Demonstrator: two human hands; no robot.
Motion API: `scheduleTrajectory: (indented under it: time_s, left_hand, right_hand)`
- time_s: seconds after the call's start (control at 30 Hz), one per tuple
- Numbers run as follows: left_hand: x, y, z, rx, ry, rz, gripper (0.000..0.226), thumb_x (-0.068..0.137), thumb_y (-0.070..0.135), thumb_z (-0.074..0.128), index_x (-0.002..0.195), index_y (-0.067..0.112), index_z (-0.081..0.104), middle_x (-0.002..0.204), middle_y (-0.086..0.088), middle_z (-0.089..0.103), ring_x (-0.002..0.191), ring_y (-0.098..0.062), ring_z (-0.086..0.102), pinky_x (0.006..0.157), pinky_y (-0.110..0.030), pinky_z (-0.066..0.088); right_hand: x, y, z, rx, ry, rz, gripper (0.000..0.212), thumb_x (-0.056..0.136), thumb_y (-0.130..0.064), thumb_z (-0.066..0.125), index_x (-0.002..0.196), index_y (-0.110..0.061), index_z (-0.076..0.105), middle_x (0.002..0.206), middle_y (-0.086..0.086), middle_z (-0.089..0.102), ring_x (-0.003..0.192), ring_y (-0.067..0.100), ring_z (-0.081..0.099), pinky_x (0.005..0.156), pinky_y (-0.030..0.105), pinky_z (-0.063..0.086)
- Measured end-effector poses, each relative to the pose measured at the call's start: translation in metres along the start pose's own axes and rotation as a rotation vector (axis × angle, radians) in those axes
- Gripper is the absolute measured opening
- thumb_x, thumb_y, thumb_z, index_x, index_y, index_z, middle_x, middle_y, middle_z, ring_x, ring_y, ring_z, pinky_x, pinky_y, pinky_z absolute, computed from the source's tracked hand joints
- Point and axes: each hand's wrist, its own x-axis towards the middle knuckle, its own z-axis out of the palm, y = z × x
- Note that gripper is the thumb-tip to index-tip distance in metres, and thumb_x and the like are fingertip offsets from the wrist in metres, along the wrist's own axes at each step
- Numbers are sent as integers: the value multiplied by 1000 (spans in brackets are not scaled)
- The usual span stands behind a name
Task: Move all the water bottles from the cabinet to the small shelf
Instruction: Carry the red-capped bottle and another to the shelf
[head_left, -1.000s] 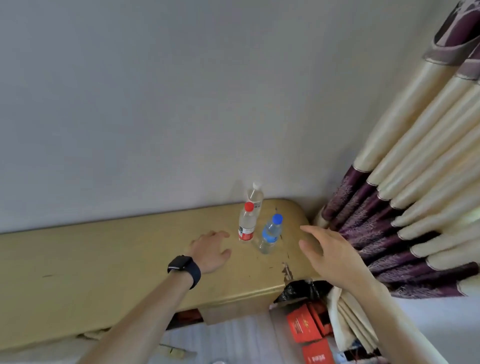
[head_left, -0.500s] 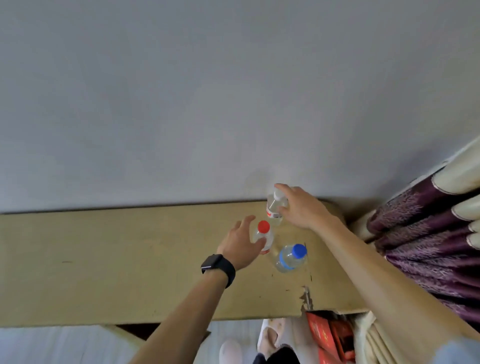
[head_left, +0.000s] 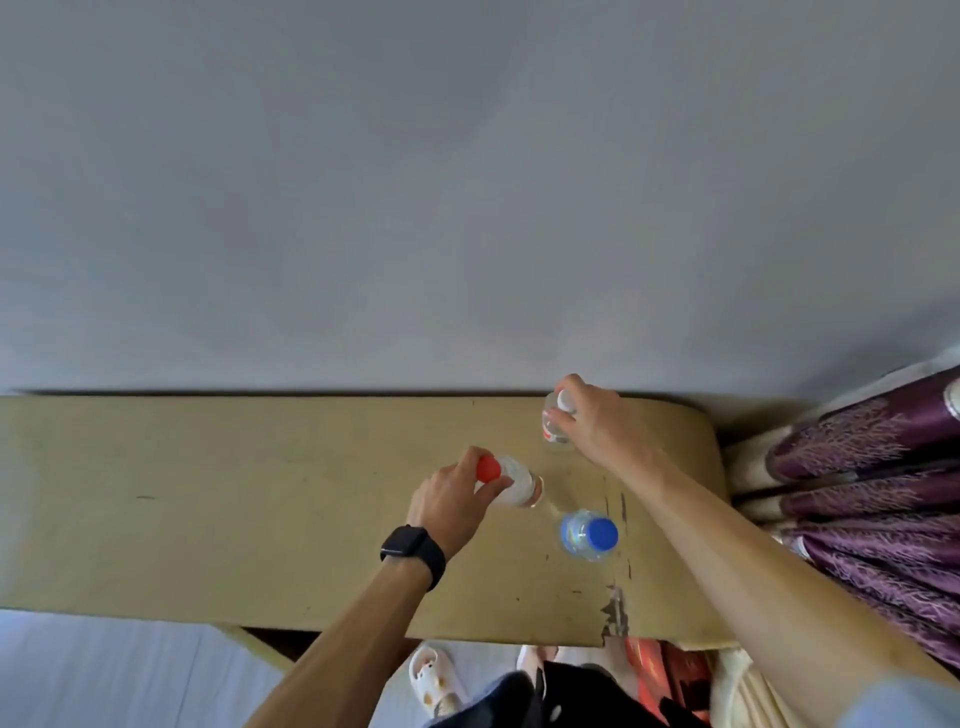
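Three clear water bottles stand on the yellowish cabinet top (head_left: 208, 509), seen from above. My left hand (head_left: 452, 506), with a black watch on the wrist, grips the red-capped bottle (head_left: 511, 480) at its neck; that bottle leans to the left. Near the back wall my right hand (head_left: 597, 421) is closed around the white-capped bottle (head_left: 555, 423). The blue-capped bottle (head_left: 589, 535) stands alone between my two arms, touched by neither hand.
A grey wall (head_left: 467, 182) rises right behind the cabinet. Purple and cream curtains (head_left: 872, 467) hang at the right. The cabinet's front right edge is chipped (head_left: 615, 613). Below it are red boxes (head_left: 660, 670) and my feet in white slippers (head_left: 431, 680).
My left hand has closed on the red-capped bottle and tipped it left. My right hand has closed on the white-capped bottle. The view has tilted further down over the cabinet.
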Motion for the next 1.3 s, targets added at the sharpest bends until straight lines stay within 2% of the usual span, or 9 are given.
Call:
scheduleTrajectory:
  time_s: [0.2, 0.37, 0.43, 0.53, 0.67, 0.77, 0.93, 1.07, 1.3]
  left_hand:
    - [-25, -63, -30, -4, 89, -108, 34, 89, 58, 56, 112, 32, 54, 101, 6, 71, 89, -13, 67, 73, -35, 56]
    - [-46, -129, -63, 100, 95, -128, 37, 88, 64, 52, 109, 34, 54, 99, 4, 72, 84, -17, 67, 71, -36, 57]
    - [-51, -151, -76, 128, 97, -87, 36, 88, 64, 51, 108, 34, 54, 100, 5, 71, 83, -17, 66, 68, -32, 55]
    - [-53, -181, -89, 125, 89, 19, 30, 89, 62, 51, 107, 38, 53, 101, 9, 69, 85, -16, 65, 64, -29, 52]
    - [-51, -210, -91, 7, 26, 153, 26, 88, 57, 57, 107, 41, 50, 99, 19, 62, 85, -12, 61, 67, -34, 54]
    - [-47, -215, -83, -116, -71, 204, 30, 88, 53, 60, 115, 41, 52, 98, 14, 65, 83, -14, 60, 69, -32, 53]
    - [-48, -219, -71, -200, -173, 294, 30, 91, 53, 57, 118, 43, 51, 105, 17, 64, 95, -15, 61, 80, -35, 53]
    - [-40, -223, -75, -128, -136, 274, 31, 92, 54, 54, 118, 38, 52, 96, 6, 65, 86, -21, 62, 75, -36, 53]
    - [-49, -228, -68, -122, -82, 248, 32, 93, 55, 51, 117, 35, 50, 91, 3, 63, 82, -24, 61, 71, -36, 52]
  right_hand:
    - [5, -7, 4, -12, -57, 41, 37, 96, -40, 57, 114, -11, 46, 99, 12, 65, 82, 31, 63, 72, 44, 55]
    - [-8, -38, 12, -169, -127, 83, 41, 98, -43, 52, 119, -8, 45, 103, 13, 65, 84, 32, 59, 67, 36, 44]
    - [-24, -63, 24, -139, -132, 99, 42, 98, -44, 52, 121, -10, 45, 103, 9, 63, 87, 30, 57, 67, 32, 37]
    - [-54, -105, 53, -68, -138, 158, 45, 98, -46, 53, 125, -12, 44, 108, 13, 62, 93, 33, 60, 69, 33, 40]
    - [-94, -149, 103, -53, -110, 238, 45, 97, -47, 54, 123, -12, 46, 113, 17, 64, 98, 38, 62, 69, 34, 39]
    - [-120, -166, 138, -93, -139, 261, 40, 99, -41, 53, 125, -11, 45, 115, 15, 66, 102, 37, 62, 72, 35, 42]
    - [-157, -175, 170, 115, 30, 349, 42, 92, -39, 61, 129, -24, 50, 116, 4, 65, 104, 29, 61, 81, 34, 46]
    - [-163, -170, 175, 287, 124, 421, 40, 91, -42, 64, 123, -26, 47, 100, -1, 62, 91, 22, 62, 73, 30, 44]
    - [-162, -161, 190, 441, 207, 469, 41, 94, -43, 61, 129, -27, 48, 103, -9, 59, 93, 13, 54, 72, 22, 38]
